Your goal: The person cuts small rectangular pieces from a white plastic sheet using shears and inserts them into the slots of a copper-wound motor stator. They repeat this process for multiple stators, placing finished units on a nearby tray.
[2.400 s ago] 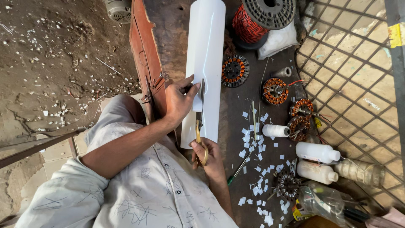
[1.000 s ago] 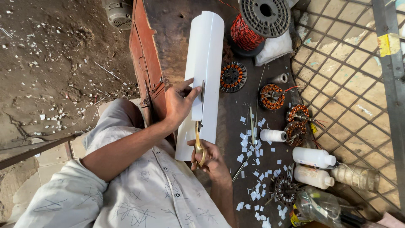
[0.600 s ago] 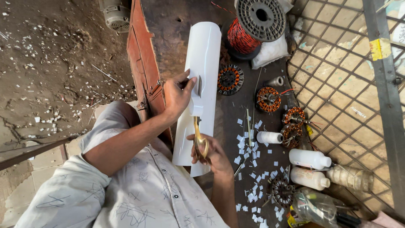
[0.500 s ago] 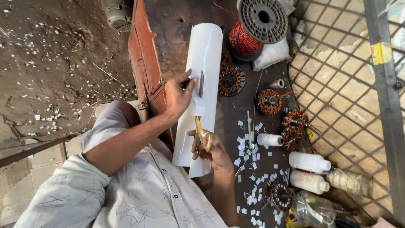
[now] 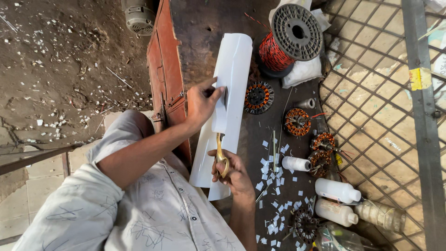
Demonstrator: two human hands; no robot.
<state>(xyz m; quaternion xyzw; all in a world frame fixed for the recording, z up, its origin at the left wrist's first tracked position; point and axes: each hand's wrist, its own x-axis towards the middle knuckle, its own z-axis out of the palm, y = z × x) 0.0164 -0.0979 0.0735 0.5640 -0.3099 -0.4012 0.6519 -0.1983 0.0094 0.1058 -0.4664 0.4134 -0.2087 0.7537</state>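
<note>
Left hand (image 5: 200, 103) pinching the edge of the long white sheet (image 5: 231, 69), fingers closed on it. Right hand (image 5: 235, 173) just below, clenching gold-handled scissors (image 5: 221, 155), blades biting into the sheet between both hands. Lying right of the right hand: white paper scraps (image 5: 274, 186), white bottles (image 5: 338, 190), copper-wound stators (image 5: 297, 122). Sitting beyond the left hand: a red wire spool (image 5: 288, 39).

Smooth white paper sheet (image 5: 231, 69); glossy brass-coloured scissors (image 5: 222, 155); rough dark worktop (image 5: 200, 28)
</note>
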